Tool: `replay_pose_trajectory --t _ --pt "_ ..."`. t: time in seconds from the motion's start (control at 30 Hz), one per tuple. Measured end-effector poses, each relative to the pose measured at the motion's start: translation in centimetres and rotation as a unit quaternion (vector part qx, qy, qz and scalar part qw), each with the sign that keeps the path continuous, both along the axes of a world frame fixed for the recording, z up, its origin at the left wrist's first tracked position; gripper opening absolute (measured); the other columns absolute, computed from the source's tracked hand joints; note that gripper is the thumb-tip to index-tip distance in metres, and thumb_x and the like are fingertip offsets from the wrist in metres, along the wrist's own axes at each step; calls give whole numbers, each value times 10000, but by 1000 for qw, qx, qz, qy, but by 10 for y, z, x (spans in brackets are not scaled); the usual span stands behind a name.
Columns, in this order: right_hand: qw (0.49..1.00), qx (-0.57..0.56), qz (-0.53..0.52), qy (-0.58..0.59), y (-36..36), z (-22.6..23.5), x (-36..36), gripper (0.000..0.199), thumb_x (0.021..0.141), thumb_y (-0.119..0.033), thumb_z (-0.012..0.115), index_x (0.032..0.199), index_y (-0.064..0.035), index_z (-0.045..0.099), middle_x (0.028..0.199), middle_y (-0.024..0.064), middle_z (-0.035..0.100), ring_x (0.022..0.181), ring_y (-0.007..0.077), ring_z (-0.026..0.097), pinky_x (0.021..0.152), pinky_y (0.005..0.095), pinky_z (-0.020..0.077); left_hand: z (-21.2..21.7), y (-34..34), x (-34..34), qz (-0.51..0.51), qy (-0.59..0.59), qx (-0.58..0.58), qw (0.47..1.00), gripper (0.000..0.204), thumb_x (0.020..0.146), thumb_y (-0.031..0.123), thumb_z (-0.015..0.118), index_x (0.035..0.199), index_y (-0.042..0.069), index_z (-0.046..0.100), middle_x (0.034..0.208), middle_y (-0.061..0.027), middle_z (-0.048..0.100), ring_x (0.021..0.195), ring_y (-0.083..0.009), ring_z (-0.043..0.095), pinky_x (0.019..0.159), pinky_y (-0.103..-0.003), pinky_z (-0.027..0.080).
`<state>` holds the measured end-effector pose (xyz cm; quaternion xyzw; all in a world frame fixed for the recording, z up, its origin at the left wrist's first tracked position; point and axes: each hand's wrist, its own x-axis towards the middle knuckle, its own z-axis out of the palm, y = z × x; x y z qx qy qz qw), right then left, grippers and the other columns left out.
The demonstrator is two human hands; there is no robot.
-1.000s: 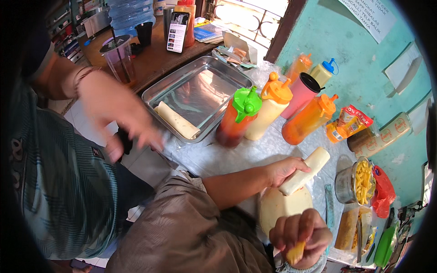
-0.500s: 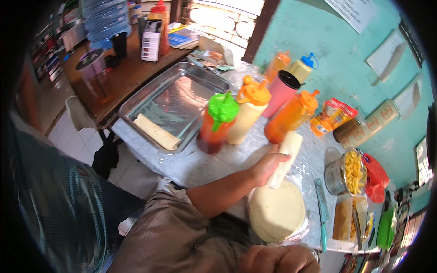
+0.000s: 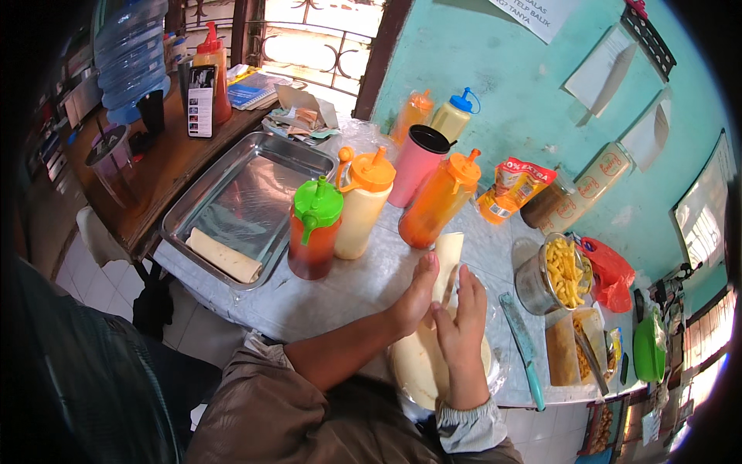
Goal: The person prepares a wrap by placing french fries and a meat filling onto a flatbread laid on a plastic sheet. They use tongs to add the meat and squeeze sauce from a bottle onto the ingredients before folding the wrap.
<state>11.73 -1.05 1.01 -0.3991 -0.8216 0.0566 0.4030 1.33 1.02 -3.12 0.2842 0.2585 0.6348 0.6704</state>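
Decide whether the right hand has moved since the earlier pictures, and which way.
Yes: the right hand has moved forward across the flatbread stack, toward the roll.

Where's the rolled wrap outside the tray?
Right of centre in the head view, the rolled wrap is between left hand and right hand, near the flatbreads.

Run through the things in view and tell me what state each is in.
Roll: rolled up, between left hand and right hand
Tray: uncovered
Tray roll: rolled up, lying down
Flatbread: flat, unrolled
Green-topped bottle: capped, upright
Phone: screen lit, upright
Pot: uncovered, holding fries
Knife: lying flat
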Motion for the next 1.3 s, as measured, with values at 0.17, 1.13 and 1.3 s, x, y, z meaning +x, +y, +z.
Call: replay_pose_trajectory --t 0.17,1.13,1.3 --pt "973 -196 28 114 13 5 3 601 710 -2 598 1286 43 436 1123 155 528 929 250 517 838 323 424 16 -16 10 132 146 175 965 623 966 492 301 1369 22 230 1246 -139 365 1131 -210 412 905 -331 409" --pt "846 -355 18 398 10 9 29 422 681 63 534 1103 58 543 974 71 556 881 133 521 774 243 439 28 -25 8 -60 90 73 991 360 889 28 479 1243 -2 424 1125 -79 534 1067 -146 520 929 -300 403" --pt "890 -356 85 273 8 1 34 527 718 44 550 1242 15 511 1026 66 564 910 148 517 791 250 435 19 -40 9 43 120 50 991 365 877 10 500 1233 20 417 1086 -62 551 1029 -145 539 891 -295 427"
